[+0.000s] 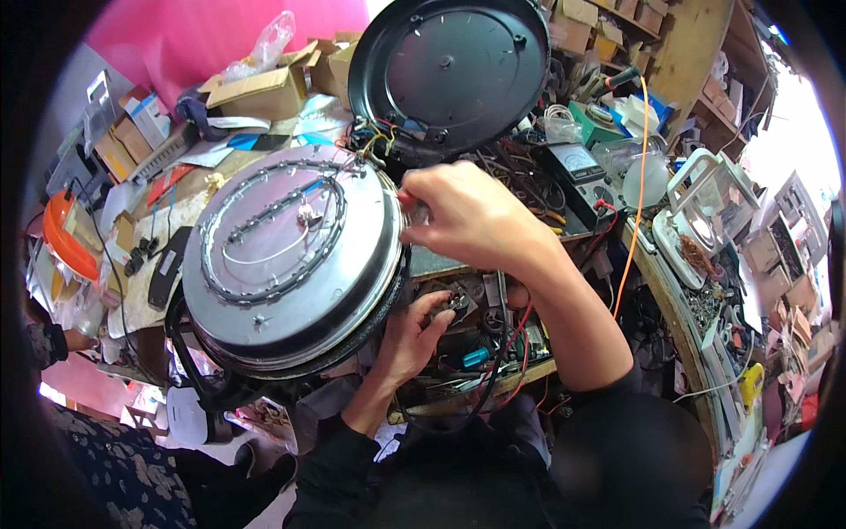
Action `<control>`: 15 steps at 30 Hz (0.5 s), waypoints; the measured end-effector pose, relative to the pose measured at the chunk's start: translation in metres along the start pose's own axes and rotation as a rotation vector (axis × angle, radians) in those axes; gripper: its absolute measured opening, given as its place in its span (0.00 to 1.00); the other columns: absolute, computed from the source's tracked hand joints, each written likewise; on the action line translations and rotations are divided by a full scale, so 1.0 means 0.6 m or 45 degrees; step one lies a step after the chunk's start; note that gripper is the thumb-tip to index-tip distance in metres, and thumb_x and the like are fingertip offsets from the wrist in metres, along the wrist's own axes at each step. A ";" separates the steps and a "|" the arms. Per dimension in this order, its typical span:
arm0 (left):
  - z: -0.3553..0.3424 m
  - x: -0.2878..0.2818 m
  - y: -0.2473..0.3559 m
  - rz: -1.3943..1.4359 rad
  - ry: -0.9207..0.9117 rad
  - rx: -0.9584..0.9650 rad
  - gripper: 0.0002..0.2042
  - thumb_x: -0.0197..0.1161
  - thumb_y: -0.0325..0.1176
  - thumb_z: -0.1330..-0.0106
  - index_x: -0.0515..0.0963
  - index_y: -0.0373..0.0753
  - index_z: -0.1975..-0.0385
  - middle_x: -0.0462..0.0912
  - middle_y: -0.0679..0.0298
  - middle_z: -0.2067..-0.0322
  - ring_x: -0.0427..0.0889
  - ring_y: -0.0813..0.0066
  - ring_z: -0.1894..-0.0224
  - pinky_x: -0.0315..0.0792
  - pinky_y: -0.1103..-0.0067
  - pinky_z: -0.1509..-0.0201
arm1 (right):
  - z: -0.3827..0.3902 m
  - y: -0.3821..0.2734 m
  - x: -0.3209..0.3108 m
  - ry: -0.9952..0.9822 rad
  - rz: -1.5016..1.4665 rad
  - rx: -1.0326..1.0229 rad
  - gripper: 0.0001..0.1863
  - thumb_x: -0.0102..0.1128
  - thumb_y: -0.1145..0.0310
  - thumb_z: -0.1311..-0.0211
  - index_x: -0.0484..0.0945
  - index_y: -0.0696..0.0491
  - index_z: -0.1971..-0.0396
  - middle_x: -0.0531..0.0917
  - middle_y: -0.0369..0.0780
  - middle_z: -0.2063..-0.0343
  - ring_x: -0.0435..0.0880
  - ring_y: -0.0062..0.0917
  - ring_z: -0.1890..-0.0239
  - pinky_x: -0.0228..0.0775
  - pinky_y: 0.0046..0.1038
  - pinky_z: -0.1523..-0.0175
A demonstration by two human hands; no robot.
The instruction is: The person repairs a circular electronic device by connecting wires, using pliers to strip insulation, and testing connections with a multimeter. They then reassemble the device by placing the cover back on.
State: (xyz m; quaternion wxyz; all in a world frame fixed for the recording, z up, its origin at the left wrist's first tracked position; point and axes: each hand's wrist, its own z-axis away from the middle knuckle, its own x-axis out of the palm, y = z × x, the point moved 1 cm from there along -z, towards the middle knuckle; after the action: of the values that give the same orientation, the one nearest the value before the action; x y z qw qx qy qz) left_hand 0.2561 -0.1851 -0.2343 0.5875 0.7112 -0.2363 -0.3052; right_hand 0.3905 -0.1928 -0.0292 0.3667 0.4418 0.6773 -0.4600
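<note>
A round electric griddle (pixel 264 264) stands on the bench, its silvery metal underside bared with a ring-shaped heating element and a white wire on it. At its right rim, my right hand (pixel 476 216) is closed round a small red object (pixel 406 199), mostly hidden by the fingers. Lower down, my left hand (pixel 408 342) reaches among small parts beside the griddle. Its thumb and fingers are bent close to a dark metal piece (pixel 457 306); whether they grip it is unclear. Behind the griddle leans a round black cover (pixel 449 70), with coloured wires between the two.
An analog multimeter (pixel 577 167) sits at the right, near an orange cord (pixel 641 176). A black cable (pixel 500 344) hangs by my left hand, above a teal-handled tool (pixel 476 357). Cardboard boxes (pixel 264 93) crowd the back. Another person (pixel 132 458) stands at the lower left.
</note>
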 end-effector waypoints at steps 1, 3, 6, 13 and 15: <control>0.000 0.000 0.001 0.016 0.005 0.042 0.17 0.63 0.33 0.30 0.77 0.33 0.44 0.83 0.61 0.65 0.79 0.81 0.69 0.73 0.81 0.65 | 0.024 0.004 0.003 -0.036 -0.046 -0.006 0.16 0.71 0.66 0.51 0.80 0.61 0.65 0.84 0.50 0.73 0.85 0.45 0.66 0.76 0.38 0.60; 0.006 -0.002 0.000 0.076 0.025 0.094 0.17 0.64 0.31 0.31 0.78 0.33 0.45 0.85 0.57 0.56 0.82 0.78 0.59 0.76 0.80 0.55 | 0.064 0.011 0.012 -0.097 -0.130 0.001 0.16 0.71 0.68 0.53 0.80 0.61 0.66 0.83 0.50 0.74 0.85 0.44 0.68 0.75 0.37 0.62; 0.012 0.000 0.005 0.164 0.030 0.129 0.17 0.64 0.28 0.32 0.78 0.33 0.44 0.85 0.59 0.54 0.81 0.79 0.55 0.76 0.81 0.52 | 0.112 0.029 0.024 -0.205 -0.146 0.115 0.19 0.72 0.68 0.54 0.78 0.61 0.63 0.84 0.49 0.72 0.85 0.45 0.66 0.75 0.36 0.61; 0.022 -0.006 0.031 0.252 0.034 0.191 0.17 0.58 0.27 0.27 0.75 0.36 0.40 0.81 0.71 0.65 0.75 0.89 0.70 0.70 0.88 0.68 | 0.149 0.051 0.049 -0.295 -0.324 0.270 0.22 0.75 0.62 0.54 0.79 0.60 0.64 0.84 0.51 0.70 0.84 0.48 0.63 0.74 0.40 0.58; 0.025 -0.008 0.034 0.295 0.010 0.153 0.17 0.57 0.28 0.26 0.74 0.36 0.39 0.81 0.69 0.63 0.75 0.89 0.69 0.70 0.88 0.69 | 0.153 0.056 0.050 -0.245 -0.471 0.279 0.22 0.75 0.62 0.55 0.79 0.60 0.64 0.83 0.51 0.71 0.83 0.46 0.65 0.73 0.39 0.59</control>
State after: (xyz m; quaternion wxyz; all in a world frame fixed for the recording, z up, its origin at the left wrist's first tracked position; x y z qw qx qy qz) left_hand 0.2426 -0.1959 -0.2152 0.5762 0.7142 -0.3324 -0.2176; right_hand 0.4200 -0.2658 -0.0946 0.2889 0.3016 0.6547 -0.6300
